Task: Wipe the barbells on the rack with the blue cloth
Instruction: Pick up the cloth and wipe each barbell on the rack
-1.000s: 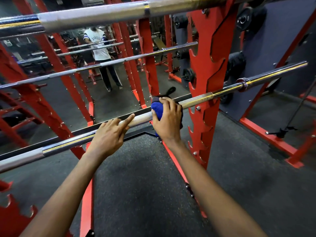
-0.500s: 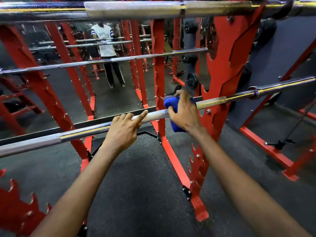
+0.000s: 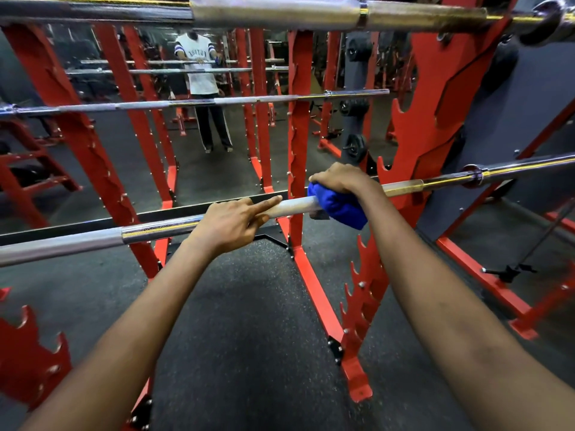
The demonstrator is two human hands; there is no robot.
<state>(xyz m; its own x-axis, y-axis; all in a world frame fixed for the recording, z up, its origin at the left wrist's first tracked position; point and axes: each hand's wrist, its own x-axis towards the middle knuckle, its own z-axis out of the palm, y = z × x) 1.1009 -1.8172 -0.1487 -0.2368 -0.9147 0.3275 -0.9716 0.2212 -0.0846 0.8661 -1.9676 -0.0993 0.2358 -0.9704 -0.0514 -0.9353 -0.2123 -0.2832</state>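
A long steel barbell (image 3: pixel 93 239) lies across the red rack (image 3: pixel 413 141) at waist height. My right hand (image 3: pixel 342 180) grips the blue cloth (image 3: pixel 337 205), wrapped round the bar just left of the rack's right upright. My left hand (image 3: pixel 231 220) rests on the same bar a little to the left, index finger stretched along it. Another barbell (image 3: pixel 280 12) crosses the top of the view, close overhead.
A wall mirror (image 3: pixel 202 144) behind the rack reflects a person in a white shirt, more red uprights and a further bar (image 3: pixel 193 104). Dark rubber flooring (image 3: pixel 249 306) lies below. Weight plates (image 3: pixel 354 147) hang at the back, and a red frame base (image 3: pixel 485 275) runs to the right.
My right hand has slid the cloth to the right along the bar, closer to the right upright. My left hand has stayed on the bar. My view has shifted closer and lower.
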